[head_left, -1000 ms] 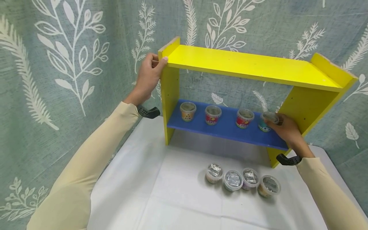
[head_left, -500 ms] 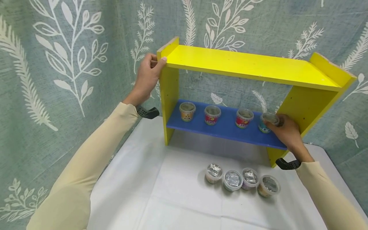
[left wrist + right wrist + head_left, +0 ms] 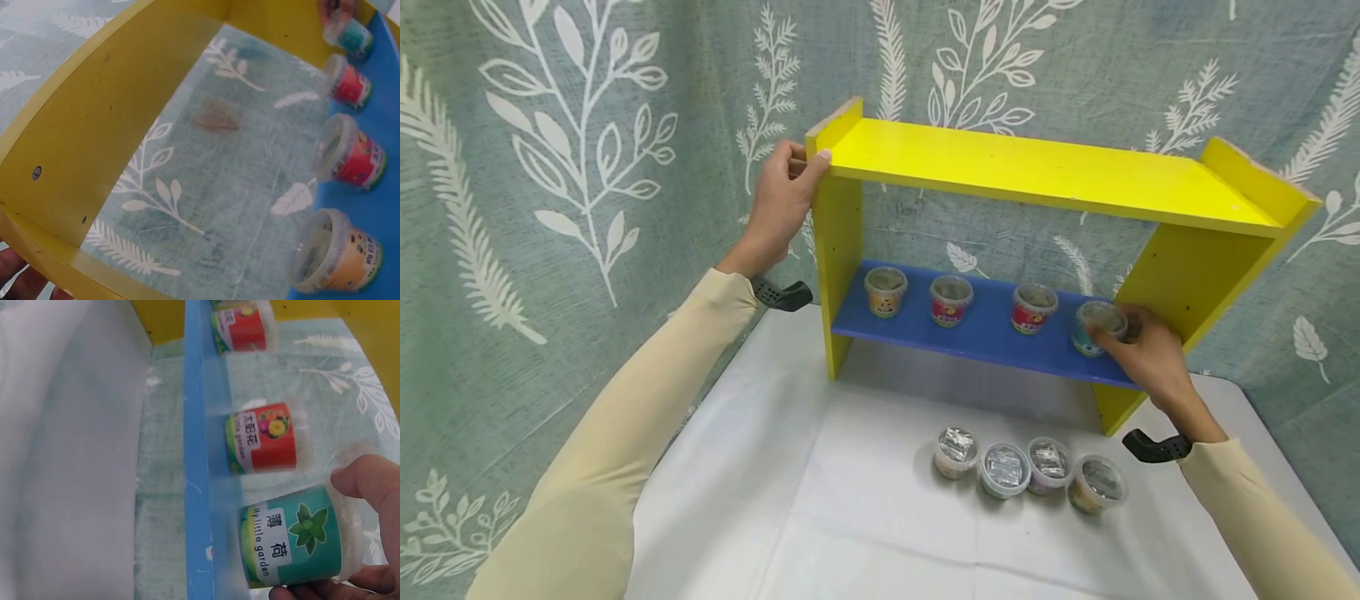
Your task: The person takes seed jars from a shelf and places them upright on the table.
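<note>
In the head view my left hand [image 3: 782, 200] grips the upper left corner of a yellow shelf [image 3: 1000, 158], thumb on the front edge. My right hand [image 3: 1150, 346] holds a clear plastic tub with a teal label [image 3: 1086, 340] at the right end of the blue board [image 3: 910, 329]. The right wrist view shows a green leaf picture on this tub's label [image 3: 306, 531], with the thumb at its rim and fingers under its other side. To its left on the board stand two red-labelled tubs [image 3: 1030, 318] [image 3: 947, 312] and an orange-labelled tub [image 3: 883, 304].
Several more tubs [image 3: 1003, 468] with silvery packets visible in their tops are grouped on the white cloth [image 3: 865, 508] before the shelf. A green leaf-patterned curtain [image 3: 700, 100] hangs behind and to the left. The yellow right side panel [image 3: 1195, 283] rises close beside my right hand.
The teal-labelled tub has come slightly toward the board's front edge in my right hand. My left hand keeps its grip on the shelf corner. The whole head view has shifted a little.
</note>
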{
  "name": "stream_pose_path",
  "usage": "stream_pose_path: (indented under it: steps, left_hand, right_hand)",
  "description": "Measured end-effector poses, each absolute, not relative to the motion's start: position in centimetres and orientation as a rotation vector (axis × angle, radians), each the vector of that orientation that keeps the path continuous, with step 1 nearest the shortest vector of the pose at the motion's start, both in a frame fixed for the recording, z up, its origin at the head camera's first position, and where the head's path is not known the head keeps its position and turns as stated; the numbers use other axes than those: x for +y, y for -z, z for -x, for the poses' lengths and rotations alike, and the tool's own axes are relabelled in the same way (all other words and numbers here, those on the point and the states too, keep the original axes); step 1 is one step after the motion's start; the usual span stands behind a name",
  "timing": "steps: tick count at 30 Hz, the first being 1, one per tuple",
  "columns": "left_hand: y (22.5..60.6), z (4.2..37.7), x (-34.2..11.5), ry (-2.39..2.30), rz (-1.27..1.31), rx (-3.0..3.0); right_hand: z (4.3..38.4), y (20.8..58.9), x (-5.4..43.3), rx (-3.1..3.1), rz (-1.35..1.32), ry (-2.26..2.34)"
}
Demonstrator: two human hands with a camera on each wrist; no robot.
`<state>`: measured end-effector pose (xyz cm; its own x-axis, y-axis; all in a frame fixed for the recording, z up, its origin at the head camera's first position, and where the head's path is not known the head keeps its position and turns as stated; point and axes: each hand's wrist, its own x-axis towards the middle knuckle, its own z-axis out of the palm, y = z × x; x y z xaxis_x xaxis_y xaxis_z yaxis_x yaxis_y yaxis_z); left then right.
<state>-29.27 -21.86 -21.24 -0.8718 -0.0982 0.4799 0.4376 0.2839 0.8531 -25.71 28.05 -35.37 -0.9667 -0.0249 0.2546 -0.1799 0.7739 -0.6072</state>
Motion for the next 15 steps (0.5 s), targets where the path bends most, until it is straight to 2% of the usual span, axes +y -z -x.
stream_pose_path:
  steps: [15]
  left_hand:
    - [21.3, 29.3, -21.9, 1.61, 0.288, -2.12]
  right_hand:
    - [23.4, 34.9, 27.2, -2.732, -0.209, -0.951]
